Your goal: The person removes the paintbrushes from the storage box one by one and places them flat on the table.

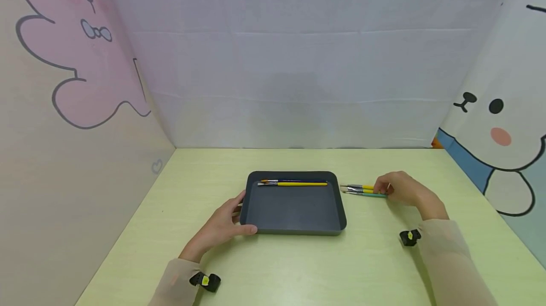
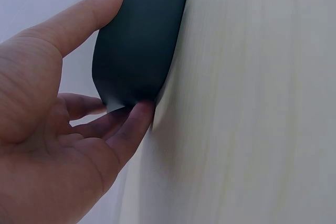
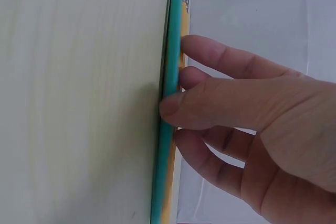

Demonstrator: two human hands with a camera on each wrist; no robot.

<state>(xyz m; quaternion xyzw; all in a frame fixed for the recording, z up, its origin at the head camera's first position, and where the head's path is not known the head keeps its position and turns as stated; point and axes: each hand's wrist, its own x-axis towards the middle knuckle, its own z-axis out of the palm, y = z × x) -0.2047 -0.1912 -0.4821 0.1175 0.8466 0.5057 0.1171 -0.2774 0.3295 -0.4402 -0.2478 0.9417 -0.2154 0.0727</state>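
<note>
A dark grey rectangular tray (image 1: 294, 211) lies on the table with a yellow paintbrush (image 1: 303, 184) and a dark blue paintbrush (image 1: 304, 181) side by side along its far side. My left hand (image 1: 219, 225) grips the tray's near left corner, thumb at the near rim and fingers against the left side. Right of the tray, my right hand (image 1: 405, 190) pinches the handles of a small row of paintbrushes, a green paintbrush (image 3: 171, 51) nearest me and yellow paintbrushes (image 1: 366, 186) behind it. Their bristle ends point left toward the tray; the hand covers the far handle ends.
The pale wood-patterned table (image 1: 298, 273) runs back to a white cloth wall (image 1: 298, 83). Cartoon-printed panels stand along the left and right sides. Each sleeved wrist wears a small black device, such as the right wrist device (image 1: 409, 238).
</note>
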